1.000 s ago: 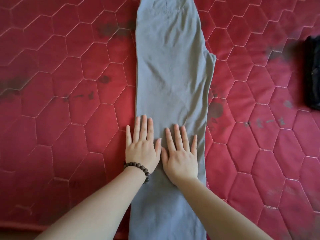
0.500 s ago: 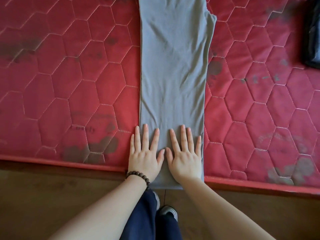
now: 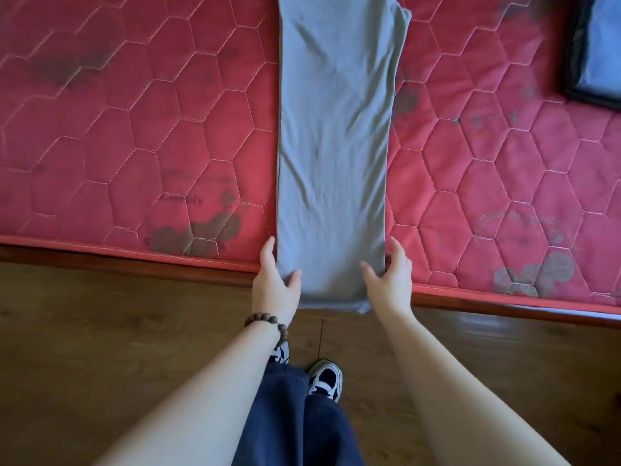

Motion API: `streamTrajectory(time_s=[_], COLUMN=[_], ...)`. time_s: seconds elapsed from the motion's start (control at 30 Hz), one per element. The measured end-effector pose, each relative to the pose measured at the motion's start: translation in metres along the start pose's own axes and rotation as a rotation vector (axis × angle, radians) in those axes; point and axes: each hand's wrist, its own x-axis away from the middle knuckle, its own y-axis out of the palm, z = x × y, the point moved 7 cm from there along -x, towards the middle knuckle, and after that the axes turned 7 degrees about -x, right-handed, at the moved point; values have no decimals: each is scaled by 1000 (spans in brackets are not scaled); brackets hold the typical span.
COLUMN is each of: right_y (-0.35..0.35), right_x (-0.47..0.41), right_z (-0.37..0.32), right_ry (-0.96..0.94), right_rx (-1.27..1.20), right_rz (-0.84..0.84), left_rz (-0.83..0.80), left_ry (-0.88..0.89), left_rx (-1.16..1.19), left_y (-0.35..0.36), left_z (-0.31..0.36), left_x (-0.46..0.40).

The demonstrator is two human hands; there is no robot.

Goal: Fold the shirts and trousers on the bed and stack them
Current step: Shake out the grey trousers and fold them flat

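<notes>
Both hands take hold of the hem end of long grey trousers laid on a red quilted bed.

The long grey fabric trousers, folded lengthwise into a narrow strip, lie flat across the red hexagon-quilted mattress, with their near end hanging just over the bed's edge above the brown wooden floor. The left hand, with a dark beaded bracelet at the wrist, pinches the near left corner, thumb on top of the cloth and fingers along the side edge. The right hand holds the near right corner the same way, its grip narrow around the fabric edge. A dark-framed flat object lies on the mattress at far right, well apart from the trousers.
</notes>
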Motion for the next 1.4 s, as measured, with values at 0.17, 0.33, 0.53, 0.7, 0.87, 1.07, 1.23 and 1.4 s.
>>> streamTrajectory(time_s=[0.17, 0.33, 0.53, 0.7, 0.87, 1.07, 1.23, 1.4], right_y=[0, -25, -35, -41, -56, -61, -11, 14], right_x=[-1, 19, 44, 53, 40, -51, -156, -168], right_z=[16, 40, 42, 23, -40, -151, -151, -101], right_ry=[124, 202, 138, 6, -214, -287, 61, 259], right_rx=[105, 34, -134, 31, 70, -264, -261, -36], right_rz=[-158, -206, -495, -477, -444, -332, -232, -259], left_rz=[-149, -303, -519, -440, -362, -331, -254, -452], left_ry=[-33, 46, 104, 148, 399, 341, 32, -164], left_rx=[-5, 2, -53, -126, -162, 287, 360, 297], left_y=[-4, -16, -30, -41, -69, -103, -64, -9], left_z=[-18, -31, -32, -14, 42, 126, 133, 78], left_x=[4, 13, 28, 33, 13, -86, -191, -205])
